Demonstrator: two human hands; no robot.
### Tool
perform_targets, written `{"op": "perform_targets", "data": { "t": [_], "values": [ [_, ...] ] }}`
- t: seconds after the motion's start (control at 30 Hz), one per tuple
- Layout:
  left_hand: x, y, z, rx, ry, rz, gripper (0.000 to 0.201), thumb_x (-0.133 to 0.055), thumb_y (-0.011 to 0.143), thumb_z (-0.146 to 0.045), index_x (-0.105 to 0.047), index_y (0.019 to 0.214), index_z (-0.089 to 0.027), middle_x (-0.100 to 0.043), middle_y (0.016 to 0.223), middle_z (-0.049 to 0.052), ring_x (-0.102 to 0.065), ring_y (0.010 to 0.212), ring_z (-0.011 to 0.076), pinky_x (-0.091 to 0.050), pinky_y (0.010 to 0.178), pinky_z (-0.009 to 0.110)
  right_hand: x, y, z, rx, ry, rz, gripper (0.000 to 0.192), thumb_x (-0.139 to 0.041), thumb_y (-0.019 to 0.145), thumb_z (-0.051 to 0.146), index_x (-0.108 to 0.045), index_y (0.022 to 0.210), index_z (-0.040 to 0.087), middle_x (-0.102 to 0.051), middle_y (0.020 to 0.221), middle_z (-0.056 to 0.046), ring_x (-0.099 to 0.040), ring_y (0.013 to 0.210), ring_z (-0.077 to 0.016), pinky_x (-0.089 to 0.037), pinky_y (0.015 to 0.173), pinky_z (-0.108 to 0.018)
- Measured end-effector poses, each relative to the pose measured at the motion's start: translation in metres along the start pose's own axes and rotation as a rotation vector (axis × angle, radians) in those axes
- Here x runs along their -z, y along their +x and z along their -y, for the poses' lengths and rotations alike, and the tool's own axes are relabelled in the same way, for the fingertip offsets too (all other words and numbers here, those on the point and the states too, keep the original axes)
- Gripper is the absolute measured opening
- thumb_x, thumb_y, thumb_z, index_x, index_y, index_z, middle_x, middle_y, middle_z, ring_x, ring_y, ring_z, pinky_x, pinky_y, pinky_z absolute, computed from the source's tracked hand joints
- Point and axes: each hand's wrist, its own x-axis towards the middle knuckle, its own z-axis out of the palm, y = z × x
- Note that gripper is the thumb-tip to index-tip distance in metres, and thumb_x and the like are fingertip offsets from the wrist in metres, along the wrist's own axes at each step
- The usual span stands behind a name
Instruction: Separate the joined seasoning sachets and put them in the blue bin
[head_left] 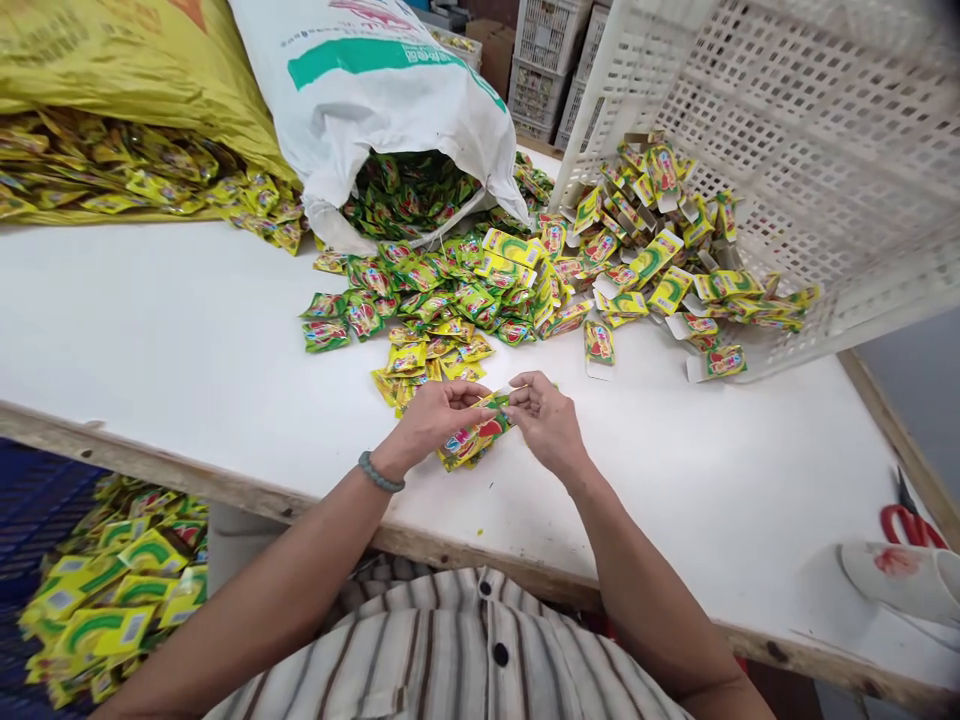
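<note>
Both hands meet above the near edge of the white-topped wooden table (187, 340). The left hand (431, 418), a grey-green bead bracelet (380, 473) on its wrist, and the right hand (547, 420) are closed in a pinch on a small stack of yellow-green foil sachets (474, 438), held between them just over the tabletop. At 12 o'clock from the hands lies a loose heap of matching green and yellow sachets (450, 300). Further, at 11 o'clock, a white woven sack (375, 100) lies open, spilling sachets. At 1 o'clock, flat yellow-green printed cartons (660, 250) spill from a tipped white plastic lattice crate (810, 140). At 4 o'clock, red-handled scissors (911, 520) rest at the table edge.
</note>
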Motion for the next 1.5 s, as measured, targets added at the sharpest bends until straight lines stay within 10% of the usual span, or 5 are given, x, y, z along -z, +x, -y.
{"op": "perform_targets", "data": {
  "t": [0.33,0.53,0.63,1.13,1.5],
  "values": [
    [-0.001,-0.002,0.0,-0.007,0.005,0.089,0.044,-0.08,0.063,-0.04,-0.069,0.098,-0.014,-0.071,0.078,0.004,-0.065,0.071,0.0191,-0.049,0.063,0.028,-0.007,-0.005,0.009,-0.008,-0.044,0.201,0.031,-0.047,0.084,0.023,-0.048,0.115,0.024,-0.059,0.062,0.006,-0.052,0.056,-0.0128,-0.043,0.057,-0.024],
    [-0.004,0.002,-0.004,-0.101,-0.182,-0.125,0.053,-0.078,0.067,-0.038,-0.053,0.111,-0.022,-0.063,0.069,-0.005,-0.063,0.062,0.0138,-0.047,0.058,0.024,-0.006,-0.001,0.004,0.071,0.03,-0.22,0.026,-0.061,0.081,0.036,-0.057,0.102,0.021,-0.064,0.096,-0.006,-0.06,0.082,-0.0156,-0.05,0.074,-0.029],
    [-0.006,0.002,-0.004,-0.136,-0.232,-0.183,0.049,-0.076,0.069,-0.038,-0.051,0.109,-0.022,-0.062,0.072,-0.005,-0.062,0.062,0.0128,-0.048,0.058,0.023,-0.014,0.002,-0.001,-0.029,0.141,-0.08,0.034,-0.067,0.075,0.043,-0.06,0.1,0.022,-0.06,0.079,0.0,-0.058,0.069,-0.0136,-0.051,0.067,-0.029],
    [-0.003,-0.004,-0.005,-0.153,-0.068,0.092,0.052,-0.066,0.08,-0.041,-0.049,0.126,-0.023,-0.066,0.098,0.003,-0.063,0.084,0.0172,-0.05,0.074,0.027,-0.021,0.0,-0.008,-0.104,0.315,-0.053,0.025,-0.067,0.075,0.043,-0.065,0.084,0.02,-0.066,0.077,-0.001,-0.06,0.07,-0.0141,-0.053,0.069,-0.029],
    [-0.004,-0.003,-0.004,-0.078,-0.249,-0.131,0.045,-0.078,0.069,-0.037,-0.05,0.1,-0.021,-0.06,0.058,-0.008,-0.056,0.047,0.0109,-0.042,0.048,0.02,-0.015,-0.002,-0.003,0.108,0.106,-0.037,0.02,-0.068,0.078,0.034,-0.074,0.094,0.025,-0.073,0.1,-0.004,-0.063,0.092,-0.0186,-0.049,0.077,-0.03]
  ]
}}
